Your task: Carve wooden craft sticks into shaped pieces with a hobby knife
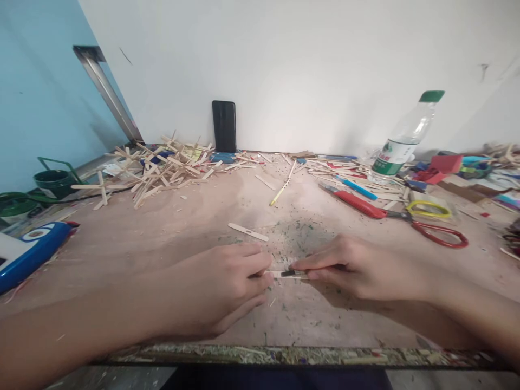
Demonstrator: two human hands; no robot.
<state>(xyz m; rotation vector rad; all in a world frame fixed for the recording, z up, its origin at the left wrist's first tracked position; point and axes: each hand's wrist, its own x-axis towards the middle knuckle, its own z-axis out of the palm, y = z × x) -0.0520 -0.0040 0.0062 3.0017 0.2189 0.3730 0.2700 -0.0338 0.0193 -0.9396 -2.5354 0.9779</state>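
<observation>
Near the front of the table, my left hand [235,287] is closed, pinching one end of a craft stick [277,274] that lies flat. My right hand [341,268] is closed at the stick's other end, its thumb and index finger gripping a small dark flat piece [287,273]. That piece rests against the stick's top; it looks like a short blade, but its kind is hard to make out. Just beyond my hands lies another craft stick [248,232] with a small dark slot or mark at its middle. Dark green crumbs are scattered around both hands.
A pile of craft sticks [170,165] spreads at the back left, beside an upright phone [225,127]. To the right are a red utility knife [359,204], scissors [436,222], a blue pen [357,188] and a water bottle [396,149]. A yellow patterned pencil-like stick [283,184] lies mid-table.
</observation>
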